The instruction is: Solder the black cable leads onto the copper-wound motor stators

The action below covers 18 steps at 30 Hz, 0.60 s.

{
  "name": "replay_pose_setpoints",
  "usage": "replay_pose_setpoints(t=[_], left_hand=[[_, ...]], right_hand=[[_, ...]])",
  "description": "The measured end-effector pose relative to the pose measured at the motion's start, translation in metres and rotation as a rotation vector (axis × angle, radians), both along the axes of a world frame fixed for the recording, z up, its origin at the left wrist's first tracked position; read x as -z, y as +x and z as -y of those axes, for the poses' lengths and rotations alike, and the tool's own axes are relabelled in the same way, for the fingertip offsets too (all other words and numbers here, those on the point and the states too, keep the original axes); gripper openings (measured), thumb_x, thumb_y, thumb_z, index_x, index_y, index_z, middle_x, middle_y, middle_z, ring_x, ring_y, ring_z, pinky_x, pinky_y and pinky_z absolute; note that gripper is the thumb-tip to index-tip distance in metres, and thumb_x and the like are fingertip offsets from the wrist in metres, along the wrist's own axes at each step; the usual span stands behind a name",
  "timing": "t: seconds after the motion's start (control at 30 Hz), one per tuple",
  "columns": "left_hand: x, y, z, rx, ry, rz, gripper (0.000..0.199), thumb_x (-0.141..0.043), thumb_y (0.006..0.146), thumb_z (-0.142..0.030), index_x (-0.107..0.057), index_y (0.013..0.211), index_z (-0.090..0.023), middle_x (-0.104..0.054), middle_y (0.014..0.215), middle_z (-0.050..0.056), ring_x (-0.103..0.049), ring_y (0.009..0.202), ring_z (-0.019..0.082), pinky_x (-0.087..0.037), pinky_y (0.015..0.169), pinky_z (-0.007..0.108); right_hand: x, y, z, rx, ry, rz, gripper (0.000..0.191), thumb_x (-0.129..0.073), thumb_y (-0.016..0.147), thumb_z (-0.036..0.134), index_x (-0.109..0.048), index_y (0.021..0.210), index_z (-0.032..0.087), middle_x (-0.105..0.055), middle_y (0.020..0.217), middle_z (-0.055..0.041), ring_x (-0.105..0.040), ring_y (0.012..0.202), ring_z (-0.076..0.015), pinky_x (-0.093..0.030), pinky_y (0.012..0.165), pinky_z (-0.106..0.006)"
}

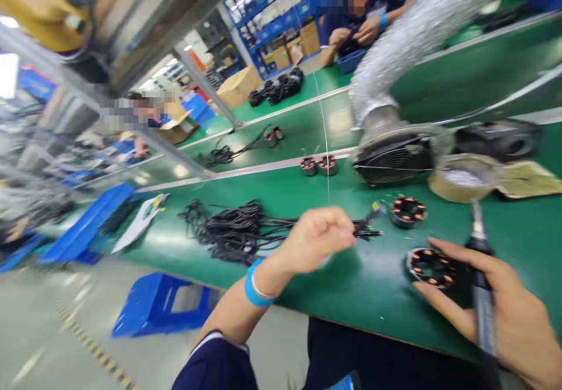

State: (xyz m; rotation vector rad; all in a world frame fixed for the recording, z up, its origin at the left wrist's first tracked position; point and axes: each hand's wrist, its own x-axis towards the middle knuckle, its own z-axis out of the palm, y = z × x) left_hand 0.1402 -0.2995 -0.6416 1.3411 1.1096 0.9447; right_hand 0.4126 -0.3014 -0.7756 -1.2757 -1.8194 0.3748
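Observation:
My left hand [316, 236], with a blue band on the wrist, is closed on the end of a black wire [366, 226] that trails from a tangled bundle of black wires [232, 232] on the green bench [351, 296]. My right hand [496, 302] holds a soldering iron [480, 273] upright, and its fingertips rest against a round stator with copper coils [430, 266]. A second stator [408, 211] lies just beyond, near the wire's tip.
A silver duct with a black fan grille [390, 161] sits at the back right beside a sponge dish [461, 178]. Two more stators [318, 165] lie further back. Another person's hands [355, 33] work across the bench. A blue stool [158, 305] stands on the floor.

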Motion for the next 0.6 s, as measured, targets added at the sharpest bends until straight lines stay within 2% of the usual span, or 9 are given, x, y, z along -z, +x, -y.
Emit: replay_pose_setpoints(t=[0.03, 0.1, 0.17, 0.23, 0.33, 0.4, 0.5, 0.57, 0.6], left_hand=[[0.022, 0.018, -0.005, 0.086, -0.097, -0.035, 0.042, -0.068, 0.080, -0.057, -0.055, 0.073, -0.018, -0.045, 0.057, -0.005, -0.029, 0.047, 0.006, -0.023, 0.044, 0.022], [0.053, 0.042, -0.010, 0.163, -0.120, -0.186, 0.039, -0.064, 0.084, -0.053, -0.055, 0.075, -0.017, -0.041, 0.056, -0.006, -0.030, 0.050, 0.007, -0.024, 0.048, 0.022], [0.067, 0.051, -0.009, 0.189, -0.042, -0.327, 0.031, -0.061, 0.088, -0.045, -0.057, 0.076, -0.016, -0.039, 0.055, -0.007, -0.032, 0.052, 0.008, -0.025, 0.052, 0.023], [0.069, 0.050, -0.008, 0.205, 0.020, -0.419, 0.026, -0.059, 0.090, -0.039, -0.058, 0.077, -0.016, -0.038, 0.056, -0.007, -0.033, 0.053, 0.008, -0.025, 0.054, 0.023], [0.062, 0.043, -0.010, 0.240, 0.020, -0.472, 0.026, -0.060, 0.090, -0.041, -0.061, 0.080, -0.016, -0.038, 0.056, -0.007, -0.034, 0.054, 0.009, -0.025, 0.055, 0.023], [0.057, 0.039, -0.015, 0.272, 0.009, -0.420, 0.032, -0.056, 0.093, -0.046, -0.064, 0.087, -0.016, -0.045, 0.061, -0.005, -0.038, 0.057, 0.010, -0.029, 0.057, 0.023], [0.047, 0.038, -0.026, 0.274, 0.062, -0.338, 0.045, -0.039, 0.100, -0.053, -0.066, 0.105, -0.017, -0.055, 0.074, 0.000, -0.047, 0.068, 0.014, -0.038, 0.067, 0.026], [0.040, 0.039, -0.031, 0.308, 0.147, -0.326, 0.048, -0.034, 0.102, -0.054, -0.066, 0.106, -0.018, -0.060, 0.083, 0.004, -0.052, 0.078, 0.017, -0.042, 0.077, 0.029], [0.038, 0.040, -0.033, 0.365, 0.166, -0.299, 0.049, -0.033, 0.102, -0.054, -0.066, 0.102, -0.018, -0.061, 0.087, 0.006, -0.053, 0.083, 0.018, -0.043, 0.081, 0.030]], right_hand=[[-0.011, -0.002, 0.003, -0.032, 0.031, -0.048, 0.054, -0.073, 0.081, 0.059, -0.058, 0.122, 0.028, -0.072, 0.114, -0.0108, -0.073, 0.091, -0.0276, -0.063, 0.077, -0.038], [-0.030, -0.008, 0.005, -0.080, -0.003, -0.226, 0.044, -0.073, 0.085, 0.042, -0.055, 0.123, 0.027, -0.071, 0.114, -0.0109, -0.073, 0.090, -0.0240, -0.063, 0.079, -0.036], [-0.042, -0.013, 0.004, -0.113, -0.109, -0.448, 0.035, -0.069, 0.090, 0.034, -0.051, 0.119, 0.026, -0.071, 0.109, -0.0092, -0.073, 0.090, -0.0217, -0.064, 0.078, -0.034], [-0.049, -0.017, 0.003, -0.105, -0.160, -0.544, 0.030, -0.066, 0.092, 0.031, -0.049, 0.115, 0.026, -0.072, 0.096, -0.0057, -0.073, 0.084, -0.0193, -0.063, 0.074, -0.031], [-0.053, -0.020, 0.005, -0.128, -0.165, -0.527, 0.026, -0.065, 0.092, 0.026, -0.050, 0.114, 0.025, -0.070, 0.085, -0.0013, -0.071, 0.076, -0.0154, -0.061, 0.071, -0.026], [-0.055, -0.021, 0.006, -0.156, -0.149, -0.517, 0.027, -0.064, 0.092, 0.022, -0.051, 0.114, 0.026, -0.068, 0.085, -0.0004, -0.069, 0.077, -0.0141, -0.060, 0.071, -0.025], [-0.057, -0.025, 0.006, -0.186, -0.106, -0.522, 0.027, -0.065, 0.091, 0.018, -0.052, 0.114, 0.026, -0.067, 0.089, -0.0007, -0.068, 0.080, -0.0143, -0.059, 0.072, -0.026], [-0.059, -0.028, 0.005, -0.209, -0.055, -0.523, 0.027, -0.065, 0.090, 0.015, -0.053, 0.111, 0.026, -0.068, 0.092, -0.0010, -0.069, 0.082, -0.0149, -0.059, 0.074, -0.027], [-0.060, -0.030, 0.004, -0.224, -0.020, -0.522, 0.027, -0.065, 0.090, 0.012, -0.054, 0.110, 0.026, -0.068, 0.092, -0.0011, -0.069, 0.083, -0.0152, -0.059, 0.074, -0.028]])
